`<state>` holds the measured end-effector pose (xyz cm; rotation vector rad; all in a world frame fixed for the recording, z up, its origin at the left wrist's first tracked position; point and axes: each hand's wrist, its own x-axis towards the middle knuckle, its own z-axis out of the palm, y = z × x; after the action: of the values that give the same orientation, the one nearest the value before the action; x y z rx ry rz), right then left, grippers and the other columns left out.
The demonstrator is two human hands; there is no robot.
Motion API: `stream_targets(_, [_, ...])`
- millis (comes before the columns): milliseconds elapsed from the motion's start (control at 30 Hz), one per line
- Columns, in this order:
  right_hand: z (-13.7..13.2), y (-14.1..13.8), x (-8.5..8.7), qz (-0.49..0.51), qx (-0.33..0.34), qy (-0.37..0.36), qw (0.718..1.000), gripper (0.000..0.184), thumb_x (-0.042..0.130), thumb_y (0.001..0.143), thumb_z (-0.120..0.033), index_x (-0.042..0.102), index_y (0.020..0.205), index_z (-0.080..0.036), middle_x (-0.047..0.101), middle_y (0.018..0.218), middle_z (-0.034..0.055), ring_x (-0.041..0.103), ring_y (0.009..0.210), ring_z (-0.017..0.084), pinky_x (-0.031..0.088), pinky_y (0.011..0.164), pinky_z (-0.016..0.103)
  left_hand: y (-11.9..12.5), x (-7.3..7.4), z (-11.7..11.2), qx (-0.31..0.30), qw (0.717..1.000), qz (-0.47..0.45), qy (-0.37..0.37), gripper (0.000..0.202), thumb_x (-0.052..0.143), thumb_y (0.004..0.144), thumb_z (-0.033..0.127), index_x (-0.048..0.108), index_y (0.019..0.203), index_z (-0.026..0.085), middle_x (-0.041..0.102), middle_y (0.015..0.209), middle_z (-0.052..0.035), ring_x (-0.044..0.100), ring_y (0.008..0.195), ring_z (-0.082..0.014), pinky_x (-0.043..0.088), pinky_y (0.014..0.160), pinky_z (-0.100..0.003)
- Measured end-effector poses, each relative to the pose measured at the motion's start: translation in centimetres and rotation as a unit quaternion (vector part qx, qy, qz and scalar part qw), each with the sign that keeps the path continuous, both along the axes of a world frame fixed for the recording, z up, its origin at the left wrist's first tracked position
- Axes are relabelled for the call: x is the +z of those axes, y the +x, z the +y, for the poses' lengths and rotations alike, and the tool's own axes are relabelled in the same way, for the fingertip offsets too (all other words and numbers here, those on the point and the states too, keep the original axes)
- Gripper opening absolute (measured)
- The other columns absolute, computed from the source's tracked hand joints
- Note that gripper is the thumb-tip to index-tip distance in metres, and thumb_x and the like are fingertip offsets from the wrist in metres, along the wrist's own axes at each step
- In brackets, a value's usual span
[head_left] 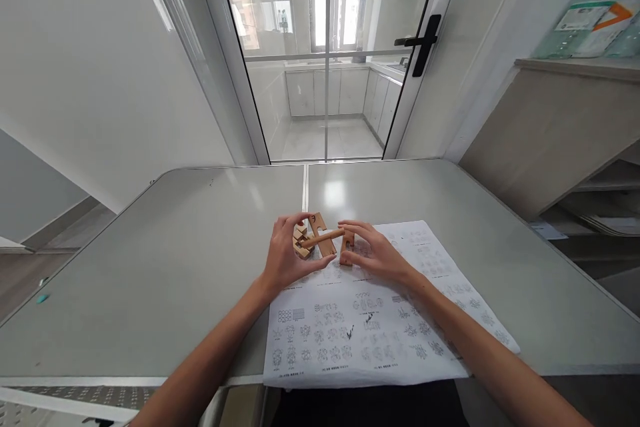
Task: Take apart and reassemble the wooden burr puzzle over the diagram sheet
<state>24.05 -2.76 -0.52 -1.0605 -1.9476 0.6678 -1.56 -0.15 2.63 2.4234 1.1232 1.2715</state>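
Observation:
A wooden interlocking puzzle point(314, 238) of notched tan bars sits at the far edge of a printed instruction sheet point(370, 320). My left hand point(286, 255) curls round the left side of the cluster, thumb and fingers closed on it. My right hand point(373, 250) rests on the sheet to the right, fingers pinching a separate notched wooden piece point(347, 249). One longer bar point(325, 237) sticks out of the cluster toward my right hand.
A grey folding table point(150, 267) with a centre seam carries everything. A small teal object point(43, 297) lies near its left edge. Beyond stand glass doors point(325, 47); wooden shelving point(575, 133) is at the right.

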Motion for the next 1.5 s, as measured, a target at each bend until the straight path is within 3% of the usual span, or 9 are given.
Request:
stream_targets(100, [-0.4,-0.5,0.8,0.066,-0.001,-0.013,0.998,0.029,0.061,0.105,-0.044,0.069,0.127,-0.027,0.075,0.117,0.0079,0.07,0.103,0.025,0.057,0.094,0.043,0.1,-0.1,-0.1,-0.012,0.999,-0.001,-0.03,0.082,0.095,0.068,0.047,0.053,0.135,0.026,0.064,0.126,-0.0098,0.064,0.106,-0.0287,0.054,0.096,-0.047])
stream_targets(233, [-0.9,-1.0,1.2,0.078,-0.01,-0.023,0.997,0.027,0.057,0.107,-0.047,0.07,0.109,-0.024,0.075,0.088,0.0044,0.069,0.079,0.022,0.055,0.074,0.035,0.2,-0.3,-0.3,-0.048,0.996,-0.013,-0.081,0.081,0.095,0.066,0.047,0.055,0.133,0.025,0.065,0.123,-0.0097,0.066,0.11,-0.0297,0.056,0.097,-0.048])
stream_targets(433, [-1.7,-1.5,2.1,0.056,0.003,0.008,0.998,0.026,0.049,0.11,-0.044,0.065,0.103,-0.024,0.073,0.085,0.0042,0.067,0.073,0.02,0.053,0.071,0.034,0.4,0.0,-0.1,-0.063,0.986,-0.036,-0.147,0.072,0.093,0.07,0.044,0.058,0.13,0.025,0.067,0.123,-0.0095,0.066,0.113,-0.0295,0.056,0.098,-0.047])
stream_targets(700, [-2.9,-2.0,4.0,0.062,0.027,0.025,0.997,0.024,0.047,0.111,-0.041,0.065,0.104,-0.025,0.07,0.084,0.0034,0.066,0.074,0.02,0.055,0.069,0.033,0.1,0.5,-0.1,-0.067,0.989,-0.03,-0.128,0.064,0.084,0.08,0.047,0.06,0.135,0.026,0.068,0.121,-0.0093,0.065,0.109,-0.0282,0.055,0.096,-0.045])
stream_targets(967, [-4.2,-1.8,5.7,0.091,0.037,0.002,0.995,0.024,0.05,0.11,-0.04,0.065,0.1,-0.024,0.072,0.082,0.0032,0.066,0.074,0.02,0.054,0.073,0.035,0.8,0.9,-0.8,-0.166,0.98,-0.002,-0.108,0.053,0.075,0.091,0.047,0.062,0.141,0.034,0.057,0.143,-0.0117,0.052,0.138,-0.0333,0.048,0.111,-0.053])
stream_targets(1067, [-3.9,-1.7,6.2,0.126,0.049,-0.054,0.989,0.026,0.051,0.11,-0.044,0.065,0.1,-0.024,0.071,0.081,0.0025,0.066,0.076,0.019,0.055,0.075,0.036,0.8,0.2,-0.8,-0.176,0.977,0.026,-0.119,0.062,0.079,0.088,0.048,0.058,0.146,0.037,0.057,0.136,-0.0113,0.056,0.131,-0.0314,0.052,0.106,-0.05])
stream_targets(1133, [-3.5,-1.6,6.5,0.156,0.073,-0.101,0.98,0.029,0.052,0.109,-0.047,0.065,0.1,-0.023,0.07,0.08,0.0027,0.066,0.077,0.019,0.056,0.075,0.036,0.6,-0.2,-0.5,-0.148,0.983,0.049,-0.097,0.047,0.069,0.097,0.041,0.06,0.143,0.037,0.062,0.127,-0.009,0.063,0.118,-0.0273,0.054,0.1,-0.046])
stream_targets(1333, [-4.4,-1.9,7.3,0.226,0.124,-0.174,0.95,0.032,0.053,0.108,-0.052,0.064,0.097,-0.023,0.063,0.076,0.0012,0.058,0.072,0.017,0.054,0.071,0.035,0.1,-0.2,1.1,-0.101,0.987,0.122,0.029,0.021,0.053,0.106,0.037,0.071,0.105,0.027,0.078,0.098,-0.0046,0.069,0.088,-0.0228,0.05,0.085,-0.04])
stream_targets(1500, [-5.7,-0.5,8.3,0.217,0.136,-0.155,0.954,0.029,0.053,0.109,-0.05,0.066,0.105,-0.024,0.061,0.076,0.0009,0.06,0.074,0.018,0.055,0.073,0.035,-0.3,1.3,0.8,-0.074,0.994,0.079,-0.029,0.035,0.042,0.11,0.044,0.067,0.095,0.024,0.078,0.09,-0.0048,0.07,0.08,-0.0217,0.051,0.078,-0.037])
